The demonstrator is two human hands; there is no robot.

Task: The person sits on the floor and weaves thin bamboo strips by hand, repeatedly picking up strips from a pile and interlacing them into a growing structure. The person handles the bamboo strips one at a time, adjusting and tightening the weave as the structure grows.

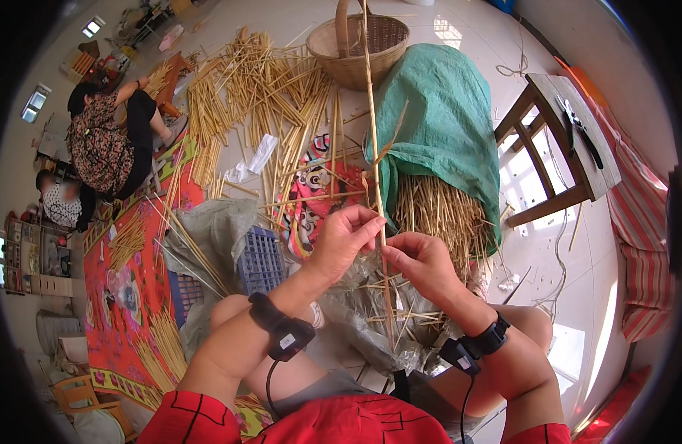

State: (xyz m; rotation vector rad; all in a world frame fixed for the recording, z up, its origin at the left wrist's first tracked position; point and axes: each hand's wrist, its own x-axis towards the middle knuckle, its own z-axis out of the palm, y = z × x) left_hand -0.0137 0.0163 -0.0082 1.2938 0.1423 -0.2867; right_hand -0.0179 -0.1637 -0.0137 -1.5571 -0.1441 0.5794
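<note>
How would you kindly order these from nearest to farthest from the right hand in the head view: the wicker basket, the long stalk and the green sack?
1. Long stalk, at the fingertips of the right hand.
2. Green sack, just beyond the hand.
3. Wicker basket, behind the sack, toward the left.

sunlit pale tiled floor (589,259), wooden stool (558,112), red-striped cloth (644,274)

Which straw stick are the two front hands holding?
The long, thin tan stalk running up the middle, pinched by the left hand and right hand; the heaped tan stalks beyond lie loose.
</note>
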